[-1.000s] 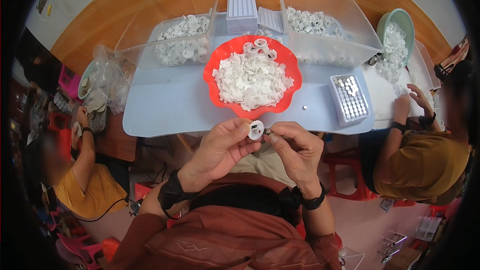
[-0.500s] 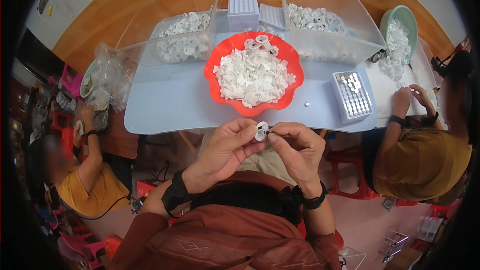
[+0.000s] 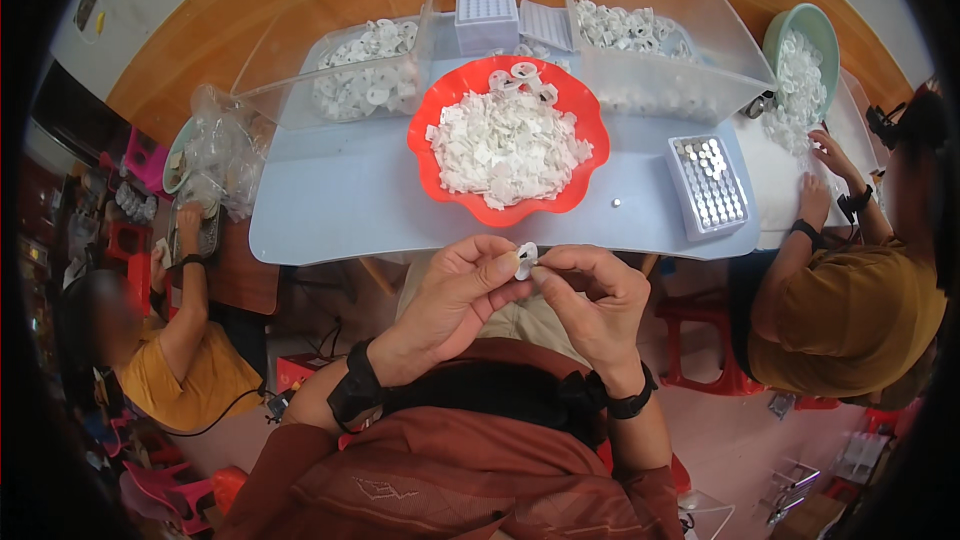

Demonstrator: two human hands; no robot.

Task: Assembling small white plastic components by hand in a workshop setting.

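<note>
In front of my lap, just off the table's near edge, my left hand (image 3: pixel 447 292) pinches a small round white plastic part (image 3: pixel 526 261) with a dark opening. The part stands tilted between thumb and fingers. From the other side my right hand (image 3: pixel 600 295) has thumb and forefinger pressed together at its right edge; whatever lies between those fingertips is too small to make out. Beyond both hands a red wavy-edged bowl (image 3: pixel 592 173) is heaped with small white pieces (image 3: pixel 508 150). Several round white parts (image 3: pixel 524 71) lie at its far side.
A white tray of silvery discs (image 3: pixel 709 185) stands at the right, with one loose disc (image 3: pixel 616 203) beside it. Two clear bins (image 3: pixel 680 95) hold white parts at the back. Co-workers sit left (image 3: pixel 185 365) and right (image 3: pixel 850 320), the right one near a green basin (image 3: pixel 829 50).
The round white part has turned more edge-on between my fingers; my hands stay almost in place. The right co-worker's hand has moved toward the basin's clear pieces.
</note>
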